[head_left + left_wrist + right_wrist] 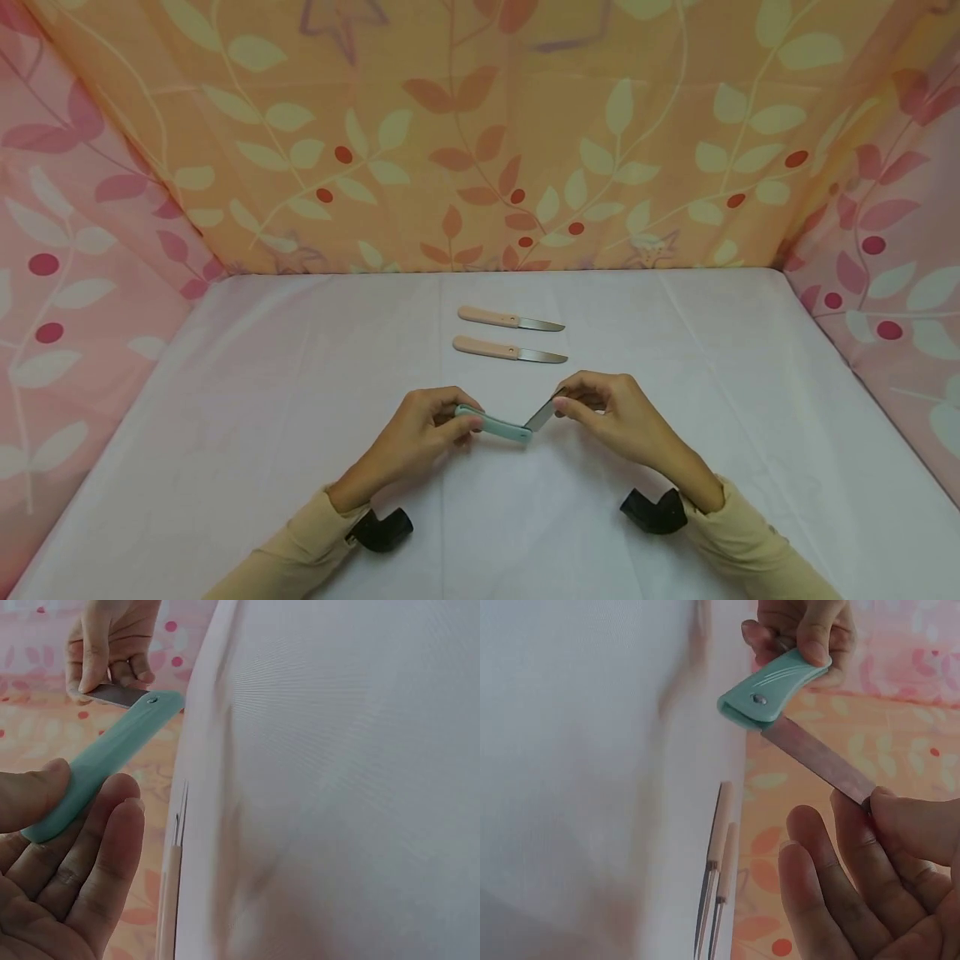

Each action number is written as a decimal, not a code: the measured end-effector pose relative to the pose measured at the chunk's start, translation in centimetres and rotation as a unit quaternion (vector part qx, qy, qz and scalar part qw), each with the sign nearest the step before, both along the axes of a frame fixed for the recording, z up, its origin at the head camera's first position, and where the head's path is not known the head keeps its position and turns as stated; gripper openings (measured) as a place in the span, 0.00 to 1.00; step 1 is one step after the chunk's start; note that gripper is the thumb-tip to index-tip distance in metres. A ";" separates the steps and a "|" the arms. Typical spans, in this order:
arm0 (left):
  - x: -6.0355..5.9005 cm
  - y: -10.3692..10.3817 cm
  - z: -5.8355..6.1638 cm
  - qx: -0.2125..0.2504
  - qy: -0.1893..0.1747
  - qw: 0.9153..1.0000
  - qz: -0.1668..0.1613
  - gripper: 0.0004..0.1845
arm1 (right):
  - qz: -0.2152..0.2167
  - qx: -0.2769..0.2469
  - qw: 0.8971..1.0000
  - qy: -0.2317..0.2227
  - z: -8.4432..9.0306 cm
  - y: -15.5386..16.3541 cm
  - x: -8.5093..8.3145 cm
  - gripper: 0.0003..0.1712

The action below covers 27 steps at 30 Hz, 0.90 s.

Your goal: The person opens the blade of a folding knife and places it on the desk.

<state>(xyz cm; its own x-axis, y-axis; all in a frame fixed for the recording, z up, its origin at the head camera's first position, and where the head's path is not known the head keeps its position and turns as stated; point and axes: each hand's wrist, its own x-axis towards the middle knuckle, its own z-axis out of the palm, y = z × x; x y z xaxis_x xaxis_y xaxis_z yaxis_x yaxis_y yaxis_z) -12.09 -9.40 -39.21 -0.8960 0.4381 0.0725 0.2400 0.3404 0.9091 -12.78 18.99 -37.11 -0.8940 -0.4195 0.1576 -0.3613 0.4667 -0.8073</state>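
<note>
A folding knife with a pale teal handle (498, 426) is held between both hands, above the white cloth. My left hand (420, 429) pinches the end of that handle between thumb and fingers. The steel blade (542, 413) stands partly unfolded, at an angle to the handle, and my right hand (615, 412) pinches its tip. In the right wrist view a rivet shows at the handle's pivot, beside the blade (821, 756). Farther back on the cloth lie two knives with beige handles, the rear knife (487, 316) and the front knife (486, 347), blades pointing right.
A white cloth (285, 375) covers the table. An orange leaf-patterned curtain (510, 125) hangs behind it, with pink patterned cloth on both sides. Black curved devices sit at the left wrist (384, 531) and the right wrist (654, 512).
</note>
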 end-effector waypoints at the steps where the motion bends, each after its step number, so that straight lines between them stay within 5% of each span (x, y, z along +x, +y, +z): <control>1: 0.0 0.0 0.1 0.004 -0.001 1.000 0.004 0.06 | -0.004 0.001 1.000 -0.002 0.0 0.1 -0.1 0.06; 27: -1.0 -0.9 -0.1 0.104 -0.011 0.993 0.050 0.09 | 0.006 0.021 0.997 -0.080 -0.4 1.7 -1.3 0.09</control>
<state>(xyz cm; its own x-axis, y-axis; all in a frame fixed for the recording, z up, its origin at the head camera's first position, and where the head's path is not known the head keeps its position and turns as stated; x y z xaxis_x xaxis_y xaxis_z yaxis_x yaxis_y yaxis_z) -13.13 -10.27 -39.28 -0.9368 0.3241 0.1319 0.1937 0.1664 0.9668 -14.11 20.67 -37.53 -0.9013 -0.4332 -0.0038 -0.2355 0.4973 -0.8350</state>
